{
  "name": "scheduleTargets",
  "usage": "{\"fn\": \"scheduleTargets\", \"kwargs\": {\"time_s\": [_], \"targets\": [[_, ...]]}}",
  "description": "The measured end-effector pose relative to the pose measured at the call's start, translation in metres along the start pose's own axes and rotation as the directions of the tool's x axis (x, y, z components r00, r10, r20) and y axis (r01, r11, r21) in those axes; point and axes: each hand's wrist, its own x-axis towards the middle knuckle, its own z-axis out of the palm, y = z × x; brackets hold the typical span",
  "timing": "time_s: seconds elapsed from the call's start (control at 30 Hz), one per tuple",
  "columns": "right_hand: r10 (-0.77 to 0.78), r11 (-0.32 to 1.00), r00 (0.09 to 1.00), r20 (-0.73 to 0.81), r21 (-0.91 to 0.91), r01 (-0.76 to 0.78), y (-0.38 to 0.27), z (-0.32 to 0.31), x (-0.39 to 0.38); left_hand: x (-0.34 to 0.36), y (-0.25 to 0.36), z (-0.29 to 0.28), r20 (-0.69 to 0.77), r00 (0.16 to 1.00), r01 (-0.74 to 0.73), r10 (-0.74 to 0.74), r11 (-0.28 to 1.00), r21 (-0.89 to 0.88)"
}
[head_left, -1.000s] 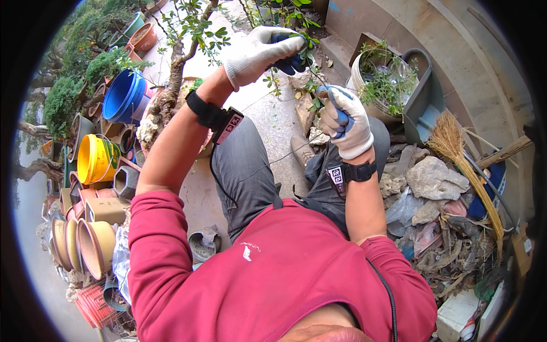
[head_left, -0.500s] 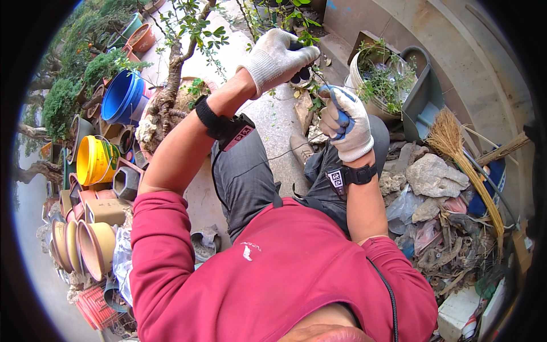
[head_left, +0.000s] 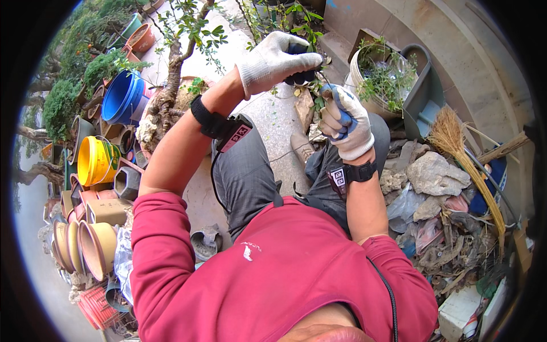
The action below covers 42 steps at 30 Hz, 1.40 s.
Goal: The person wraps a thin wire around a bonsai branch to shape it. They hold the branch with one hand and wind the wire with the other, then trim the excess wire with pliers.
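Both hands wear white knit gloves with dark palm coating. My left hand [head_left: 279,61] is reaching forward, fingers curled around a thin branch beside green leaves [head_left: 305,24]; its fingertips are partly hidden. Just below and to the right, my right hand [head_left: 346,121] is closed, thumb side up, on what looks like a thin dark wire. A short thin length shows between the two hands, and a faint strand trails from the right hand across my lap. To the left stands a small potted tree with a thick gnarled trunk [head_left: 171,85].
A white bucket of weeds [head_left: 354,71], a grey-green dustpan [head_left: 424,91] and a straw broom [head_left: 447,134] stand at right, above rocks [head_left: 437,175] and rubble. Blue [head_left: 121,98] and yellow [head_left: 87,161] buckets and stacked clay pots [head_left: 97,251] line the left.
My left hand has shifted slightly to the right and down, its wrist turning a little. My right hand stays almost in place, its fingers slightly repositioned.
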Motion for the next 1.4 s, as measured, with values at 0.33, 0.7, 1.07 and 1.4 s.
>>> {"fn": "scheduleTargets", "kwargs": {"time_s": [0.33,0.7,1.07,1.4], "targets": [[-0.270,0.934,0.953,-0.135,-0.277,0.225,0.015,-0.002,-0.001,-0.003,0.013,-0.004,-0.082,0.994,0.059,-0.066,0.995,-0.084],[-0.498,0.826,0.696,-0.517,-0.528,0.199,0.056,0.027,0.045,0.012,0.009,0.018,-0.233,0.970,-0.086,0.067,0.994,-0.072],[-0.130,0.867,0.973,-0.189,-0.498,0.019,0.049,0.026,0.025,0.015,-0.010,-0.004,-0.167,0.984,-0.061,0.057,0.998,-0.016],[0.119,0.988,0.957,0.263,0.067,-0.141,0.033,-0.013,0.022,0.010,-0.020,-0.008,-0.119,0.992,-0.043,0.031,0.994,-0.100]]}}
